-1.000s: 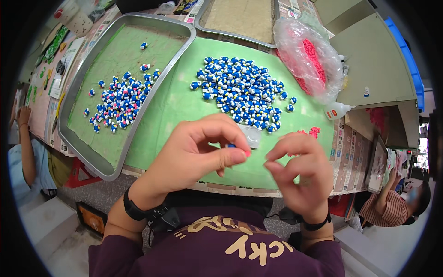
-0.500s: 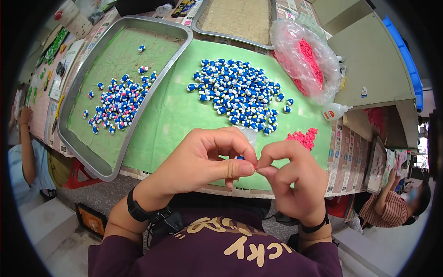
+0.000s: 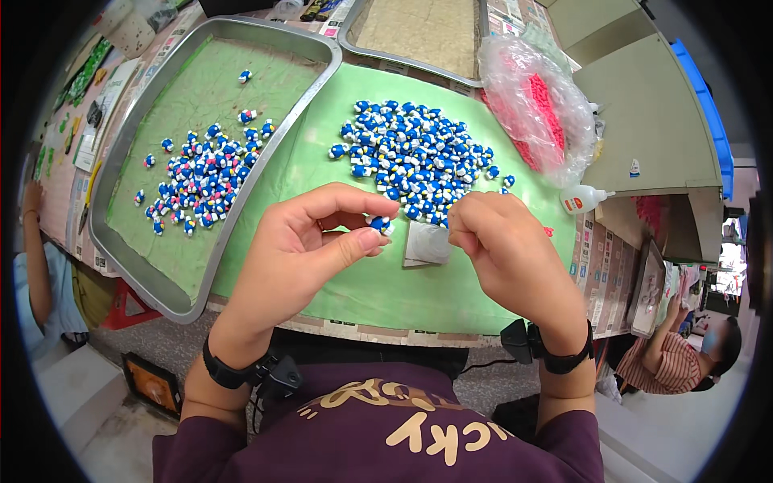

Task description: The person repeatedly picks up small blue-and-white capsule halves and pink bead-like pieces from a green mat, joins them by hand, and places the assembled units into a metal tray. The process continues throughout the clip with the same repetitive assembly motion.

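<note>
Covering the work area: green sheet. Big metal tray at left, angled. Second metal tray past sheet's far edge, beige inside. Clear plastic bag, pink contents, far right. Figure pile, blue and white, mid-sheet, just beyond the hands. Hands apart from each other. Right hand: fingers curled in, just beside the clear container; can't tell if it grips anything. Left hand: thumb and fingers pinched. Figure cluster inside big tray, some with pink parts. White squeeze bottle right of pile, nozzle pointing right. Pale pad between hands, clear container on it. Single figure, blue-white, clamped at left fingertips, left of pad. Pink bits peek out past right hand.
</note>
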A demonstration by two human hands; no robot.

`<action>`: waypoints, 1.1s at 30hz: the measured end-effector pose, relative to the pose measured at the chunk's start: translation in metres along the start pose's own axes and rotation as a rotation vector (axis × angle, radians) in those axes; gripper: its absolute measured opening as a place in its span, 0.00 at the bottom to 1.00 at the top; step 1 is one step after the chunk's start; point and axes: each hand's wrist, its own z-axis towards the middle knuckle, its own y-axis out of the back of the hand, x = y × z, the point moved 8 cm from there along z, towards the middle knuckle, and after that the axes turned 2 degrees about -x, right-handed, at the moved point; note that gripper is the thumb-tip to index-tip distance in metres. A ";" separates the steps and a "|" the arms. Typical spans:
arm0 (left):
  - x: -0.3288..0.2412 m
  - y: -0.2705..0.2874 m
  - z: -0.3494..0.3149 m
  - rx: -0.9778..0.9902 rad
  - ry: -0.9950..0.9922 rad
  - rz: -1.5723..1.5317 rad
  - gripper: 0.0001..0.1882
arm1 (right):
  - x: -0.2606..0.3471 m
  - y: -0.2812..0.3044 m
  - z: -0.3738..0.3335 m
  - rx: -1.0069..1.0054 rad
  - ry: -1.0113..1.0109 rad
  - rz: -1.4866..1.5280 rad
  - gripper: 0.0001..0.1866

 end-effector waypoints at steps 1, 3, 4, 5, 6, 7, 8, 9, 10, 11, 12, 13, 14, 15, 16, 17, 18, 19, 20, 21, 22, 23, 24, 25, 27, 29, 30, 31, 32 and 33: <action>0.001 0.000 0.001 -0.002 0.010 -0.026 0.14 | 0.000 0.000 0.001 0.018 -0.007 -0.010 0.09; 0.001 -0.002 0.001 -0.008 0.029 -0.079 0.14 | 0.000 -0.001 0.002 0.054 -0.019 -0.031 0.08; 0.002 -0.003 0.001 -0.004 0.057 -0.108 0.14 | 0.002 0.003 0.003 0.011 -0.002 0.000 0.09; 0.003 -0.003 0.001 -0.001 0.086 -0.137 0.13 | 0.003 0.007 0.002 -0.033 0.015 0.031 0.09; 0.005 -0.004 0.002 0.002 0.114 -0.166 0.12 | 0.004 0.011 0.001 -0.076 0.032 0.062 0.09; 0.003 -0.005 0.002 -0.006 0.110 -0.152 0.12 | 0.005 0.016 -0.001 -0.133 0.024 0.153 0.10; 0.003 -0.006 0.003 -0.014 0.106 -0.139 0.12 | 0.007 0.021 -0.002 -0.189 0.016 0.243 0.11; 0.002 -0.008 0.004 -0.021 0.102 -0.126 0.12 | 0.008 0.026 -0.003 -0.246 0.007 0.334 0.12; 0.001 -0.011 0.005 -0.028 0.086 -0.146 0.13 | 0.012 0.029 -0.004 -0.269 0.016 0.393 0.13; 0.001 -0.013 0.006 -0.035 0.070 -0.165 0.14 | 0.015 0.032 -0.005 -0.292 0.026 0.451 0.14; 0.001 -0.016 0.007 -0.041 0.054 -0.185 0.15 | 0.018 0.033 -0.005 -0.315 0.035 0.510 0.15; -0.001 -0.020 0.008 -0.044 0.026 -0.200 0.14 | 0.020 0.033 -0.007 -0.358 0.030 0.555 0.15; -0.002 -0.023 0.009 -0.048 -0.002 -0.215 0.14 | 0.022 0.033 -0.008 -0.401 0.024 0.599 0.15; -0.004 -0.026 0.010 -0.052 -0.030 -0.230 0.13 | 0.022 0.034 -0.009 -0.444 0.020 0.644 0.16; -0.006 -0.028 0.010 -0.063 -0.053 -0.214 0.13 | 0.023 0.034 -0.009 -0.459 0.030 0.659 0.16; -0.008 -0.029 0.009 -0.074 -0.076 -0.198 0.13 | 0.024 0.034 -0.009 -0.475 0.031 0.645 0.16; -0.010 -0.030 0.008 -0.086 -0.099 -0.182 0.13 | 0.024 0.034 -0.010 -0.492 0.033 0.630 0.16; -0.012 -0.032 0.008 -0.093 -0.118 -0.170 0.12 | 0.024 0.034 -0.010 -0.507 0.034 0.616 0.16; -0.014 -0.033 0.008 -0.101 -0.137 -0.158 0.12 | 0.023 0.033 -0.010 -0.514 0.026 0.615 0.16; -0.017 -0.033 0.008 -0.108 -0.156 -0.146 0.12 | 0.023 0.032 -0.010 -0.521 0.019 0.614 0.16; -0.018 -0.034 0.007 -0.108 -0.174 -0.127 0.12 | 0.023 0.031 -0.010 -0.526 0.010 0.610 0.16; -0.019 -0.033 0.007 -0.108 -0.193 -0.108 0.13 | 0.023 0.031 -0.010 -0.527 0.007 0.612 0.16; -0.020 -0.033 0.007 -0.108 -0.211 -0.089 0.14 | 0.023 0.030 -0.010 -0.528 0.005 0.614 0.16; -0.022 -0.034 0.006 -0.104 -0.238 -0.062 0.14 | 0.023 0.030 -0.010 -0.529 0.002 0.614 0.16; -0.025 -0.036 0.004 -0.095 -0.294 -0.007 0.14 | 0.023 0.028 -0.011 -0.533 -0.002 0.572 0.16; -0.026 -0.035 0.002 -0.136 -0.348 0.041 0.13 | 0.023 0.026 -0.010 -0.547 -0.008 0.537 0.16; -0.027 -0.035 0.001 -0.157 -0.375 0.065 0.13 | 0.024 0.024 -0.010 -0.562 -0.013 0.520 0.16; -0.029 -0.036 0.000 -0.166 -0.393 0.109 0.12 | 0.025 0.024 -0.010 -0.580 -0.018 0.499 0.16; -0.030 -0.037 -0.001 -0.176 -0.411 0.153 0.12 | 0.025 0.023 -0.011 -0.592 -0.026 0.526 0.16; -0.032 -0.038 -0.001 -0.185 -0.429 0.197 0.12 | 0.025 0.022 -0.013 -0.603 -0.034 0.553 0.17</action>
